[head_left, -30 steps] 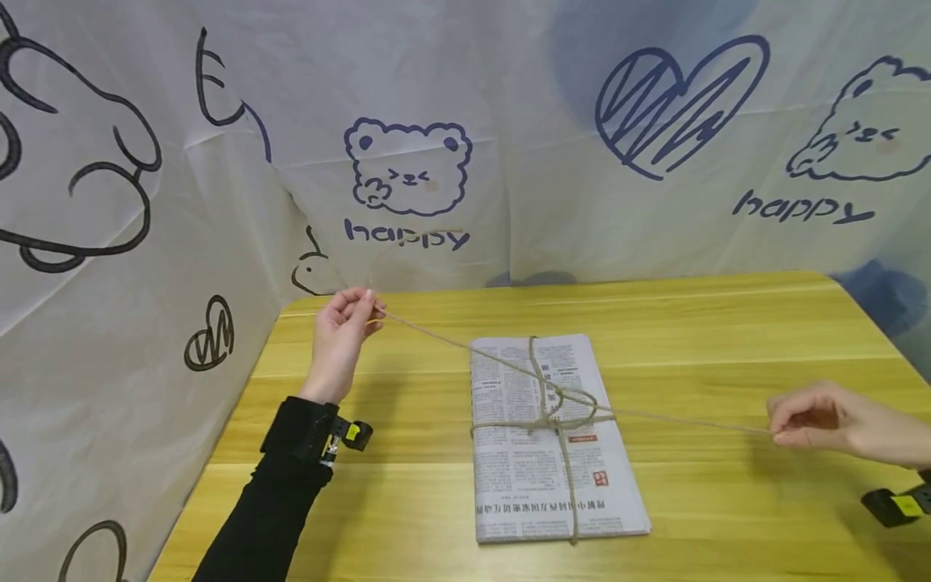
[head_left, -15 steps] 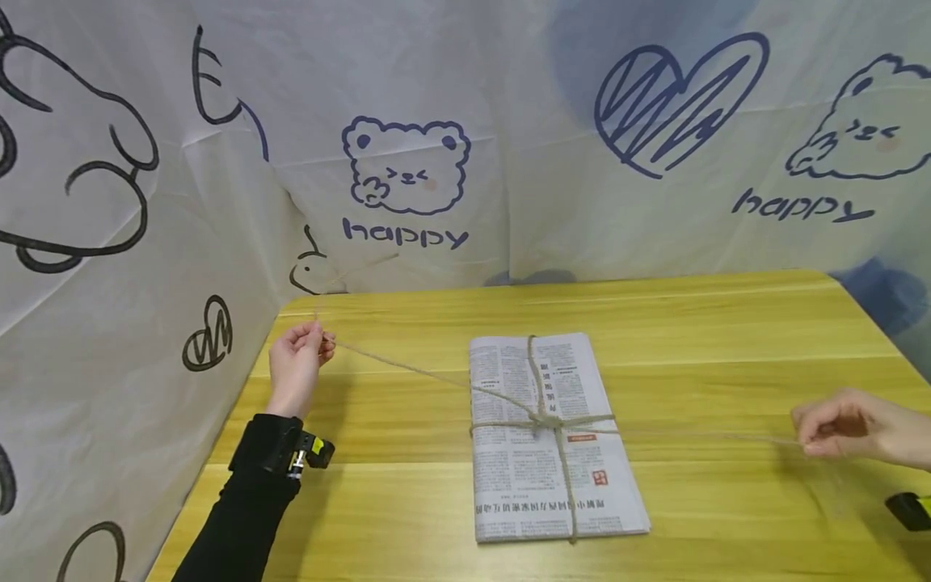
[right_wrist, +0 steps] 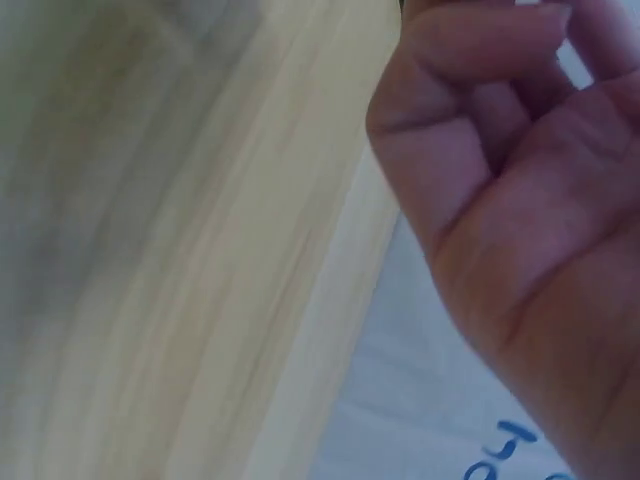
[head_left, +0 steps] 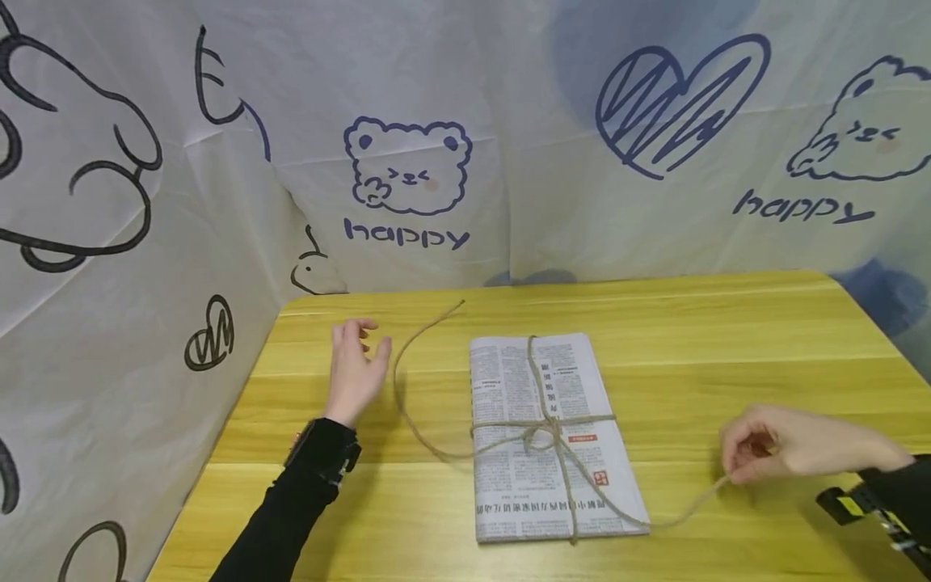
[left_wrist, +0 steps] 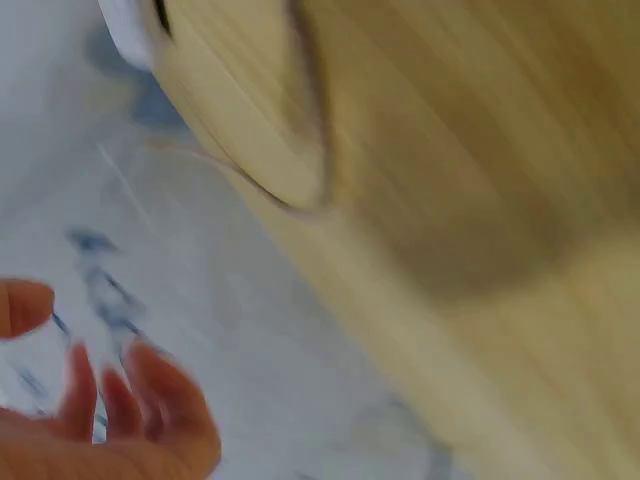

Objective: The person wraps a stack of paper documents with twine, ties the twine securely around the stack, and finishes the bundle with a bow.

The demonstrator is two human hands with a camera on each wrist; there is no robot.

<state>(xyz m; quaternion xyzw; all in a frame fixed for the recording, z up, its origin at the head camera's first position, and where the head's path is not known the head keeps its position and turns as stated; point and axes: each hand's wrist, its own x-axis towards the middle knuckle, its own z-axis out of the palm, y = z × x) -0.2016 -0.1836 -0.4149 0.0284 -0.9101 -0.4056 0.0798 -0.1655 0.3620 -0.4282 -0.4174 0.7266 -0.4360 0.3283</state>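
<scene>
A folded stack of newspaper [head_left: 509, 485] lies on the table, bound crosswise with tan twine [head_left: 500, 423] that crosses in a knot [head_left: 551, 428] near the middle. My left hand [head_left: 356, 372] is above the table left of the stack, fingers loosely bent and apart, holding nothing. Beside it, a loose twine end [head_left: 398, 380] curves up toward the back edge. Right of the stack, my right hand [head_left: 778, 444] pinches the other twine end [head_left: 691, 513] between thumb and fingers; that length hangs slack across the paper's lower right corner. In the left wrist view, the left hand [left_wrist: 130, 420] shows spread fingers.
The yellow wood-grain table [head_left: 727, 339] meets a pale cloth backdrop [head_left: 545, 202] with drawn bears and hearts behind it. The same cloth rises along the left side [head_left: 131, 339].
My left hand has let go of its twine end and moved back right. The loop at the knot pulled small, the twine went from taut to slack, and my right hand came inward with its end.
</scene>
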